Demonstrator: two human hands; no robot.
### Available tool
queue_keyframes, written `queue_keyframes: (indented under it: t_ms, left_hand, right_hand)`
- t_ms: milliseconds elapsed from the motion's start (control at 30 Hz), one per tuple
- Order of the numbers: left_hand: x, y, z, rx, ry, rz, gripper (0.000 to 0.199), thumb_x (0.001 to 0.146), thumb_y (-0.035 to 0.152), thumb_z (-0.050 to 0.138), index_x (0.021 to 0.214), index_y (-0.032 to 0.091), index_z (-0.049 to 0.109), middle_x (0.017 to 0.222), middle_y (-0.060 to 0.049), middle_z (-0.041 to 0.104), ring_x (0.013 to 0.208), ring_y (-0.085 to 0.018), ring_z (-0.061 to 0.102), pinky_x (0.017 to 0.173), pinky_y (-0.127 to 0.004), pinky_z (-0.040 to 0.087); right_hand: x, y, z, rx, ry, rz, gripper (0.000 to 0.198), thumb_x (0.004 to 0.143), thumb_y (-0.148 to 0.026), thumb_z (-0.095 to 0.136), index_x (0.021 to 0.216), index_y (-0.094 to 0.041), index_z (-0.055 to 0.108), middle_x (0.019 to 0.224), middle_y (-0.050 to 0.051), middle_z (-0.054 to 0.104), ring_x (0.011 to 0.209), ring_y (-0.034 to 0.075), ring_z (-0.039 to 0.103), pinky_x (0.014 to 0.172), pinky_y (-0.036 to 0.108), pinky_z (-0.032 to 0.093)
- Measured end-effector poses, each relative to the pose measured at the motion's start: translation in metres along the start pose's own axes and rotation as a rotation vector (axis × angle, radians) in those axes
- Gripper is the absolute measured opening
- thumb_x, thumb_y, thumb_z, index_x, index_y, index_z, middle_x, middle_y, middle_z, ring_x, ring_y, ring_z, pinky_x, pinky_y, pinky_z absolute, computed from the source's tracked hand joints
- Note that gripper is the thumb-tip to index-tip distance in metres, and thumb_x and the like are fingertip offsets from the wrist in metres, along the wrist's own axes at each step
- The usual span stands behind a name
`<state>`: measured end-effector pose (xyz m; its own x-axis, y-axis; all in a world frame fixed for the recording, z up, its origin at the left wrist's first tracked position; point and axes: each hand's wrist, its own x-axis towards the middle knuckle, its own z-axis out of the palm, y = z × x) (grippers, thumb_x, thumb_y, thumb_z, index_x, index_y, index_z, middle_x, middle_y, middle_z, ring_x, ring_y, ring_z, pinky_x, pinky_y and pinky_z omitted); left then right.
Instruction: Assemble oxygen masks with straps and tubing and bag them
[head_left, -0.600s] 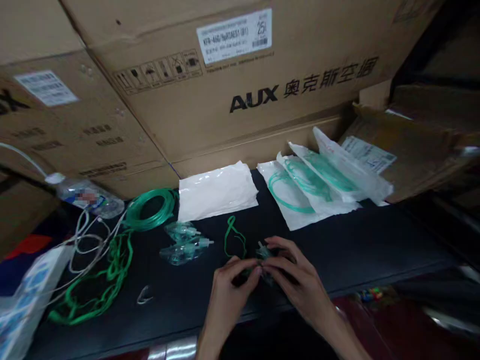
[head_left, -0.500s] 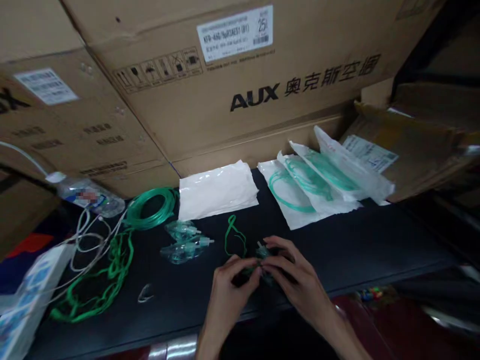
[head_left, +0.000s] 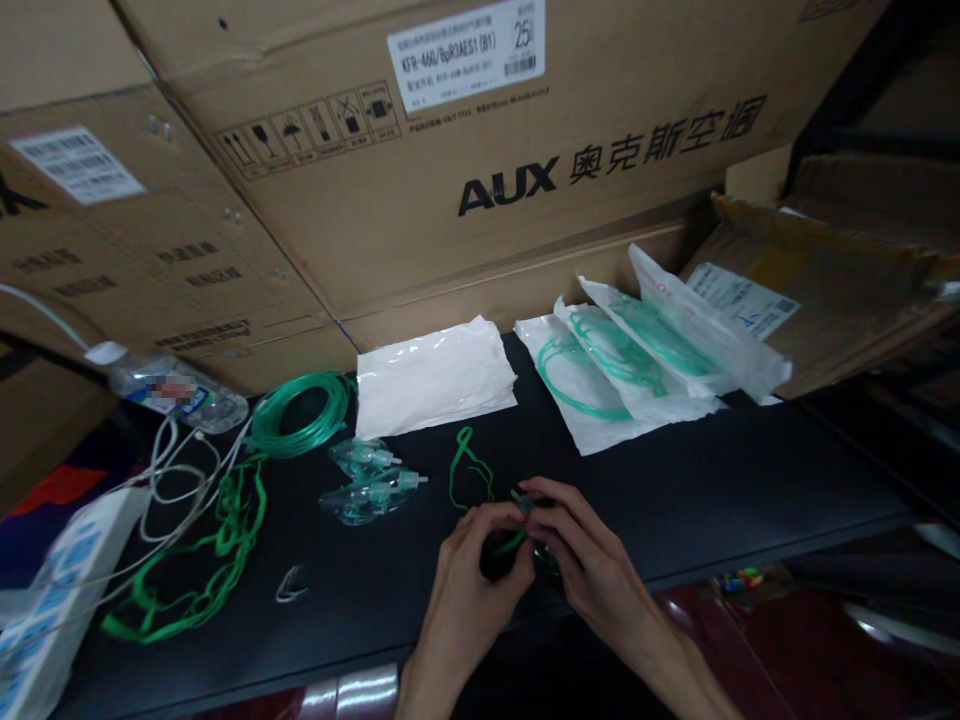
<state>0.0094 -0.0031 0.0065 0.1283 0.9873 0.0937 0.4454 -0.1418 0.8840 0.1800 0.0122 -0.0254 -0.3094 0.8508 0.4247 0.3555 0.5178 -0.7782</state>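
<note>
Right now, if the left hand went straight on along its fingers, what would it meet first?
The left hand would probably meet the oxygen mask at the right hand, though overlap leaves depth unclear.

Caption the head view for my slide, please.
Left hand and right hand meet at a mask and green strap, two more masks nearby.

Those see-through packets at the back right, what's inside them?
The packets show coils of green tubing through their clear film. Parts are covered where packets overlap, and what the rightmost packet holds can't be made out.
</note>
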Motion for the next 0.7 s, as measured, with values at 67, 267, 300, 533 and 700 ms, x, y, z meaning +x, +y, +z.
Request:
queue_keyframes:
  t_ms: [67,267,300,533,700]
  left_hand:
    - [0.000,0.000,0.001,0.029,0.004,0.000,0.025,0.084,0.009,0.063,0.104,0.025,0.065,0.097,0.001,0.075,0.094,-0.018,0.071,0.087,-0.029,0.053]
    - [-0.002,-0.002,0.002,0.102,0.034,-0.035,0.017,0.084,0.011,0.064,0.093,0.024,0.064,0.090,0.001,0.074,0.090,-0.019,0.071,0.084,-0.032,0.052]
    - [-0.003,-0.003,0.002,0.111,0.045,-0.035,0.016,0.083,0.011,0.064,0.093,0.024,0.064,0.089,0.001,0.074,0.089,-0.020,0.071,0.083,-0.032,0.052]
    - [-0.002,-0.007,-0.002,0.054,0.134,-0.057,0.013,0.082,0.014,0.064,0.091,0.023,0.062,0.082,0.001,0.072,0.079,-0.018,0.072,0.074,-0.029,0.053]
    - [-0.003,-0.010,-0.002,-0.010,0.146,-0.082,0.008,0.086,0.017,0.066,0.091,0.023,0.063,0.086,0.000,0.072,0.080,-0.017,0.073,0.074,-0.026,0.053]
  right_hand:
    - [-0.002,0.002,0.001,-0.010,-0.009,0.002,0.027,0.101,-0.006,0.043,0.113,-0.026,0.058,0.134,0.012,0.060,0.124,0.020,0.063,0.099,0.031,0.057]
    - [-0.005,0.002,0.002,-0.095,-0.007,-0.009,0.030,0.098,-0.002,0.042,0.112,-0.025,0.055,0.137,0.014,0.057,0.127,0.023,0.059,0.099,0.038,0.056]
    - [-0.004,0.002,0.001,-0.103,0.013,-0.012,0.030,0.098,-0.002,0.041,0.111,-0.025,0.055,0.136,0.014,0.057,0.127,0.023,0.060,0.098,0.038,0.056]
    - [0.006,-0.002,-0.009,-0.046,0.295,0.100,0.023,0.099,-0.006,0.045,0.097,-0.026,0.056,0.123,0.008,0.061,0.118,0.019,0.062,0.096,0.033,0.052]
    - [0.007,0.000,-0.014,0.128,0.244,0.194,0.017,0.103,-0.015,0.048,0.098,-0.028,0.057,0.125,0.005,0.063,0.111,0.017,0.065,0.095,0.034,0.051]
